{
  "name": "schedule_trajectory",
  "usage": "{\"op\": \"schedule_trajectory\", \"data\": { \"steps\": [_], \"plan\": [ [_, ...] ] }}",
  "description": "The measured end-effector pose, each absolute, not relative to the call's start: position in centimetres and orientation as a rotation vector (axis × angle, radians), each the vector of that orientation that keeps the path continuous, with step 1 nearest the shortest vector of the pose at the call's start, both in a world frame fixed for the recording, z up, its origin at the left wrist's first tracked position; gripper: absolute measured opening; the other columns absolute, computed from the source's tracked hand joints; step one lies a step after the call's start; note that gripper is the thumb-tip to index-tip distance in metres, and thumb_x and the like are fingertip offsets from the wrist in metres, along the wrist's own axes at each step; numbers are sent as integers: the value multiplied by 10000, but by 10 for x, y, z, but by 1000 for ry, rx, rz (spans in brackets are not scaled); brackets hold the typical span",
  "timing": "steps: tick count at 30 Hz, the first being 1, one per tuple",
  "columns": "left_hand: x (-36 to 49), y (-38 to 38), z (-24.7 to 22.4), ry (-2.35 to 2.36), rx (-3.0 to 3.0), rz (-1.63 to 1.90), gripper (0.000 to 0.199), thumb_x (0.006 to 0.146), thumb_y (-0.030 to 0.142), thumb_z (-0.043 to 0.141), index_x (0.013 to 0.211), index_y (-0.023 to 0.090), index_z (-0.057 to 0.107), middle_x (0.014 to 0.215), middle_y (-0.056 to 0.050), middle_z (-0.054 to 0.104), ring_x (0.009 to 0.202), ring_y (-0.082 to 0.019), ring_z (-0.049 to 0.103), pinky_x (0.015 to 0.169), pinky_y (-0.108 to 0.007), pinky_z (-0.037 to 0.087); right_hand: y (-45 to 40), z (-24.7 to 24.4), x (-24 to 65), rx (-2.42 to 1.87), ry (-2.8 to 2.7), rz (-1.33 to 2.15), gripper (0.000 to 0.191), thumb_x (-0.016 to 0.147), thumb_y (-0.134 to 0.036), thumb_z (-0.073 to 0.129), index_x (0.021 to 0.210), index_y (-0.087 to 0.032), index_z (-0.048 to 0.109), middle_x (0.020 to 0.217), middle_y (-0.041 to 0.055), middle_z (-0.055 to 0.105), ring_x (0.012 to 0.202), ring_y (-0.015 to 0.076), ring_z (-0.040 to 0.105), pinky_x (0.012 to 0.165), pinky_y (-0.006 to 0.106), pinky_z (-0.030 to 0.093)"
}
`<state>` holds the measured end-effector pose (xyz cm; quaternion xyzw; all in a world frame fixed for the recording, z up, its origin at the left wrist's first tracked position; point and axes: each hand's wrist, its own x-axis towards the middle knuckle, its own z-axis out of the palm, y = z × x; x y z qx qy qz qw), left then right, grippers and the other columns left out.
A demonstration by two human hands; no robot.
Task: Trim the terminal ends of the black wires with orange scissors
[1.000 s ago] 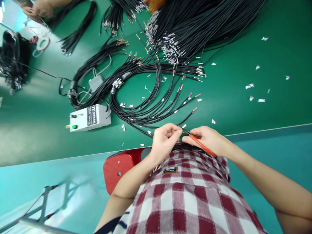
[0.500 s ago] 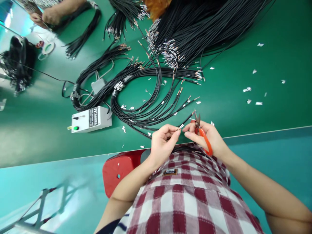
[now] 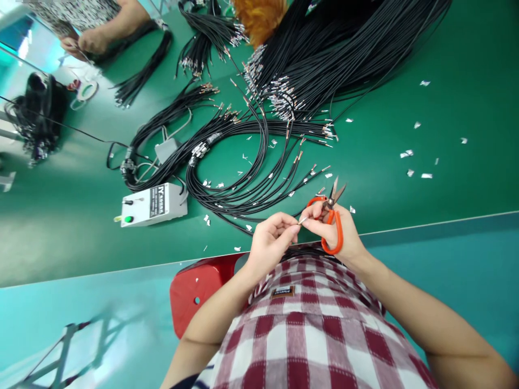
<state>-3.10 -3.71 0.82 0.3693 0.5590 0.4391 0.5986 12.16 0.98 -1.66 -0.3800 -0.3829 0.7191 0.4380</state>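
Note:
My left hand (image 3: 276, 237) pinches the end of a black cable near the table's front edge; a short pale tip (image 3: 302, 220) shows past its fingers. My right hand (image 3: 338, 229) has the orange-handled scissors (image 3: 335, 232) hooked in its palm and fingers, blades apart and pointing away from me. Its thumb and index finger close on the cable's pale tip, touching the left fingertips. Just beyond the hands, a curved bundle of black cables (image 3: 239, 202) with stripped copper ends lies on the green table (image 3: 377, 178).
A white control box (image 3: 156, 205) with a green button stands left of the bundle. Large black cable piles (image 3: 344, 59) lie at the back. White scraps (image 3: 406, 154) dot the table. A red stool (image 3: 194, 294) is below the edge. Another person's hands (image 3: 91, 42) work at far left.
My right hand has moved left to meet the left fingertips and now pinches the pale tip. The scissors have turned in the hand, their blades wider apart. The view has shifted slightly.

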Motion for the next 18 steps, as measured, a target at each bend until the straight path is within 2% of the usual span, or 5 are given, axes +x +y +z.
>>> {"op": "schedule_trajectory", "data": {
  "steps": [4, 7, 10, 13, 18],
  "plan": [
    [-51, -24, 11, 1015, 662, 732, 331, 805, 429, 730, 801, 109, 648, 510, 8, 568, 361, -25, 321, 360, -171, 151, 7, -14, 116, -913, -1073, 1767, 296, 696, -178, 789, 714, -218, 496, 733, -29, 661, 659, 132, 616, 676, 293, 494],
    [-60, -18, 15, 912, 606, 592, 350, 757, 428, 771, 782, 98, 659, 467, 11, 540, 346, -24, 308, 354, -174, 102, 15, -15, 115, -974, -1241, 1491, 218, 748, -148, 724, 714, -219, 521, 787, -16, 666, 726, 139, 617, 728, 301, 490],
    [-58, -21, 19, 954, 648, 629, 326, 771, 404, 769, 799, 98, 662, 499, -2, 573, 365, -25, 345, 358, -166, 144, 34, -18, 123, -1102, -1199, 1264, 180, 762, -186, 720, 740, -223, 545, 784, -15, 656, 726, 144, 611, 733, 307, 492],
    [-48, -27, 19, 1087, 706, 829, 283, 790, 371, 760, 813, 119, 634, 559, 5, 601, 399, -28, 400, 379, -152, 246, 49, -21, 137, -1254, -1159, 1272, 207, 735, -271, 765, 768, -222, 567, 686, -31, 609, 656, 151, 602, 682, 312, 498],
    [-33, -29, 17, 1286, 800, 991, 259, 773, 324, 766, 784, 137, 588, 588, 15, 618, 404, -47, 497, 413, -166, 390, 30, -11, 147, -1211, -1309, 1398, 167, 758, -276, 752, 818, -213, 609, 910, 31, 699, 802, 169, 635, 816, 344, 507]
  ]
}}
